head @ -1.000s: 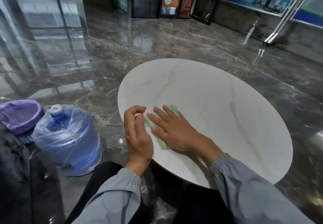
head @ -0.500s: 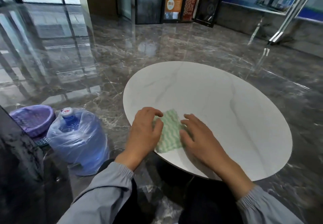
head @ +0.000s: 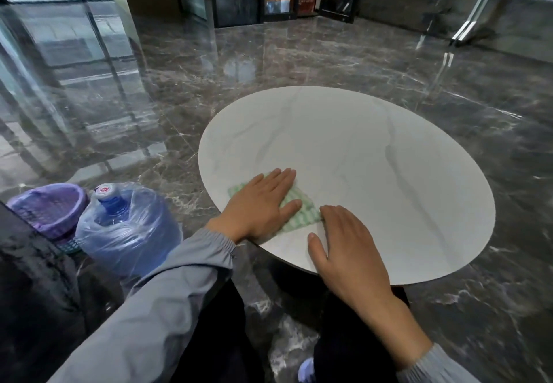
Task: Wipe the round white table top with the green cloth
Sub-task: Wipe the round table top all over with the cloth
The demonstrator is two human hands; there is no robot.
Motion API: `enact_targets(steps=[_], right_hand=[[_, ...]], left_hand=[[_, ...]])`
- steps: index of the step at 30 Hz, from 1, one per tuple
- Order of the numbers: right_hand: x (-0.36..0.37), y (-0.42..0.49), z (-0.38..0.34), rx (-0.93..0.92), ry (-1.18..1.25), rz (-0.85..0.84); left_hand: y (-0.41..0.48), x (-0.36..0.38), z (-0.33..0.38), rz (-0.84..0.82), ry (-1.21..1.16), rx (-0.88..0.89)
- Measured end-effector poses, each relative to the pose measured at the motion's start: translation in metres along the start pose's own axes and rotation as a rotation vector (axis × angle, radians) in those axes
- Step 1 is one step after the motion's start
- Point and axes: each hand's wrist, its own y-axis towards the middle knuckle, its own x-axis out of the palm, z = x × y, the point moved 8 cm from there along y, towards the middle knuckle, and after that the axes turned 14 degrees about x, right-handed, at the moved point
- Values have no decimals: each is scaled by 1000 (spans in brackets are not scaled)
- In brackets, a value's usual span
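Note:
The round white table top (head: pixel 374 173) with faint grey veins fills the middle of the head view. A green-and-white patterned cloth (head: pixel 300 213) lies spread flat near the table's near left edge. My left hand (head: pixel 263 206) presses flat on the cloth with fingers extended, covering its left part. My right hand (head: pixel 344 245) rests flat on the bare table just right of the cloth, its fingertips touching the cloth's right corner. Both arms wear grey sleeves.
A large blue water bottle (head: pixel 128 227) wrapped in clear plastic stands on the floor left of the table, with a purple basket (head: pixel 48 209) beside it. A dark object (head: pixel 33 287) stands at the lower left. Glossy dark marble floor (head: pixel 299 59) surrounds the table.
My left hand has moved from the table's edge onto the cloth and flattened on it. My right hand has slid off the cloth to its right. The cloth lies spread out wider.

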Motion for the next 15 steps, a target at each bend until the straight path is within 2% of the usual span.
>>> enact_targets(steps=[3,6,10,15], right_hand=[[1,-2,-2,-2,-48,5],[1,-3,-4,-8,-80,11],[0,-3,-6,-17,-91,15],[2,-2,-5,-19,-103,26]], left_hand=[[-5,-10,-37,29,-6,-103],[-6,-8,-43,13,30,-153],[-18,5,-4,-36,26,-55],[-45,15,30,0,57,87]])
